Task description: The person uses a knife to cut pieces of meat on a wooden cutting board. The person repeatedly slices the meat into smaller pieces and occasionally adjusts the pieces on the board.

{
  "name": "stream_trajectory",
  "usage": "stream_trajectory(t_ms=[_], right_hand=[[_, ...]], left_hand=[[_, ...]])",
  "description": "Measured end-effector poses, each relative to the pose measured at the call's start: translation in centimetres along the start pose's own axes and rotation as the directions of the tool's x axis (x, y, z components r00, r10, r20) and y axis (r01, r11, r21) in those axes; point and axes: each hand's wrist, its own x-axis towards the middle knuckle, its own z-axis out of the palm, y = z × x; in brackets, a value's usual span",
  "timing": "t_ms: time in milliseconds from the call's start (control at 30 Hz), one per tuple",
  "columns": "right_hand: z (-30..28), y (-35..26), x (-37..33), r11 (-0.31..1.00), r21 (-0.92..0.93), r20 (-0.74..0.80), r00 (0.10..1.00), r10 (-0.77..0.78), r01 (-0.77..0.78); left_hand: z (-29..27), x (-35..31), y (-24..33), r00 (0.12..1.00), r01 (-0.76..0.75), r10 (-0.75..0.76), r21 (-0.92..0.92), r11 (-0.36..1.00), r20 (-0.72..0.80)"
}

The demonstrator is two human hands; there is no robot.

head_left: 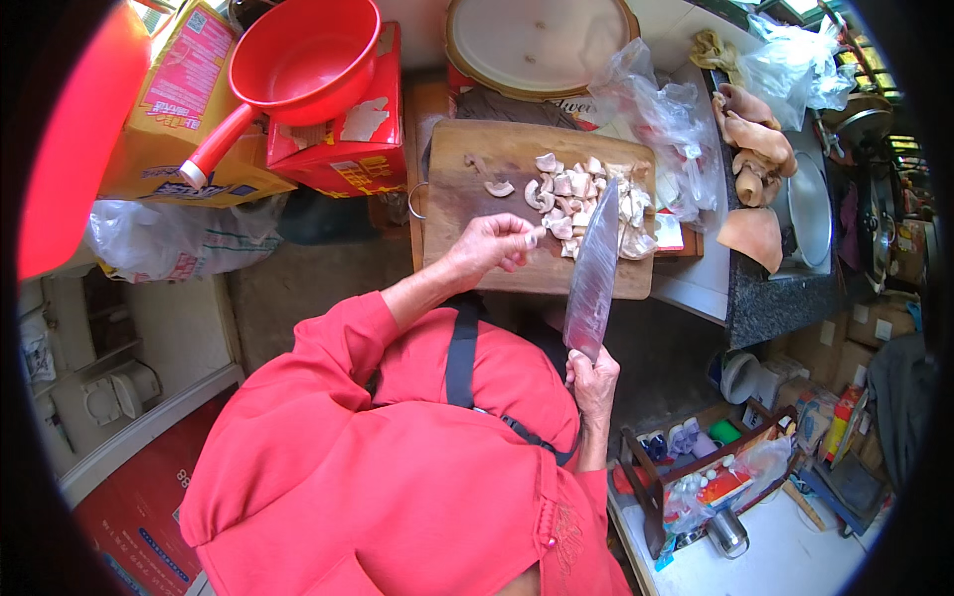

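Observation:
My right hand (593, 382) grips the handle of a large kitchen knife (593, 288). Its broad blade points away from me, and the tip lies over a heap of chopped pale meat (571, 196) on the wooden cutting board (467, 209). Over the board's near left part, my left hand (492, 248) is closed, fingertips pinched at a small pale piece (539, 233) just left of the blade. Left of the heap, a curved slice of meat (499, 188) lies apart. The blade hides some of the heap.
Larger pieces of meat (760, 149) lie on the right counter beside a metal tray (810, 214). Crumpled plastic bags (661, 119) touch the board's right side. A red ladle (303, 60) rests on boxes at left; a round lid (542, 40) is behind the board.

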Motion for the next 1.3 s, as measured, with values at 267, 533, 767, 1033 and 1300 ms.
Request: stream_trajectory(t_ms=[267,533,767,1033,1300], right_hand=[[-0.5,0.6,0.3,1.000,-0.013,-0.007,1.000,0.007,-0.007],[-0.4,0.6,0.3,1.000,0.009,-0.029,1.000,0.006,-0.005],[-0.5,0.5,0.4,0.998,0.052,-0.068,0.997,0.038,-0.034],[-0.8,0.7,0.2,0.996,0.073,-0.057,0.997,0.059,-0.055],[-1.1,1.3,0.3,0.997,0.078,-0.076,0.997,0.017,-0.011]], left_hand=[[-3.0,0.6,-3.8,0.824,-0.311,0.566,0.862,0.401,0.034],[-4.7,3.6,-3.9,0.751,-0.318,0.634,0.943,0.102,0.185],[-3.9,6.3,-1.8,0.729,-0.328,0.664,0.936,0.127,0.166],[-1.3,9.1,0.8,0.925,-0.134,0.368,0.987,0.089,0.093],[-2.2,10.3,2.4,0.962,-0.178,0.217,0.984,0.027,0.168]])
